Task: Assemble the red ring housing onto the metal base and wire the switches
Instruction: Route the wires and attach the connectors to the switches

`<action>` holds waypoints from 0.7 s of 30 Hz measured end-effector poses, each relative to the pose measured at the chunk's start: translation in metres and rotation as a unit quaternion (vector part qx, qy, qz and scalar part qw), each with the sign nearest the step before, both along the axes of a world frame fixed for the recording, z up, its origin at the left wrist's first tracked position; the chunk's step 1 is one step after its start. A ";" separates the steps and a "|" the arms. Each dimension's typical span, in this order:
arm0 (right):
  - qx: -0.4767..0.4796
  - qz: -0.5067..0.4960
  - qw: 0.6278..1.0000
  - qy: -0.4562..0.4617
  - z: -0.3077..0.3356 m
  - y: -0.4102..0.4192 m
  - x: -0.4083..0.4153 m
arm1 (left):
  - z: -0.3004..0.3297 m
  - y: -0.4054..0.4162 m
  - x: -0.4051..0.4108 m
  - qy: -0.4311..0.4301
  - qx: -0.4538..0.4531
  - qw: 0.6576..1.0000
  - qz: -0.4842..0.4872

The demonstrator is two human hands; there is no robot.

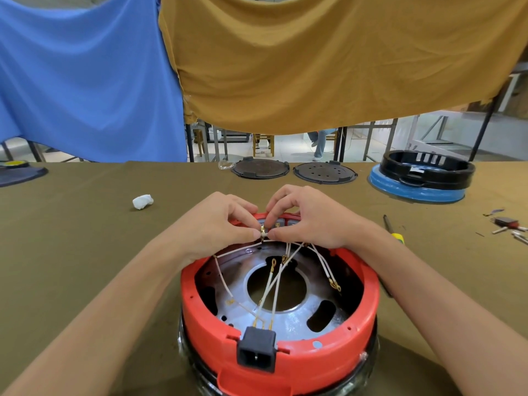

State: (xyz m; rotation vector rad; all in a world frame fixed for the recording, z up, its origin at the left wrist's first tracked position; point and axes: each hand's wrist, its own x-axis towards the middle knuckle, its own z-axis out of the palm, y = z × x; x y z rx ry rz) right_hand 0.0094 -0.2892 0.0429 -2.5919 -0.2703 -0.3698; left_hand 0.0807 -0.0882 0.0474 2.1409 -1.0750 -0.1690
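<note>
The red ring housing sits on the metal base at the table's near edge, a black power socket at its front. Several white wires with brass terminals cross the inside. Both hands meet at the housing's far rim. My left hand and my right hand each pinch a small brass terminal on a white wire, fingertips almost touching. The switch part behind the fingers is mostly hidden.
A screwdriver lies right of the housing. Small parts and terminals lie at the far right. Two dark round plates, a black ring on a blue disc and a white wad sit farther back.
</note>
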 end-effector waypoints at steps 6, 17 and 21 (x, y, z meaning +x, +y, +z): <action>0.001 -0.004 1.000 0.004 0.001 0.002 -0.001 | -0.001 -0.001 0.001 -0.003 -0.002 1.000 0.004; -0.007 -0.014 1.000 -0.001 0.001 0.004 -0.003 | -0.004 -0.001 0.004 -0.004 -0.012 1.000 0.008; -0.006 -0.019 1.000 -0.004 0.001 0.007 -0.005 | -0.003 -0.002 0.002 -0.008 -0.018 1.000 0.021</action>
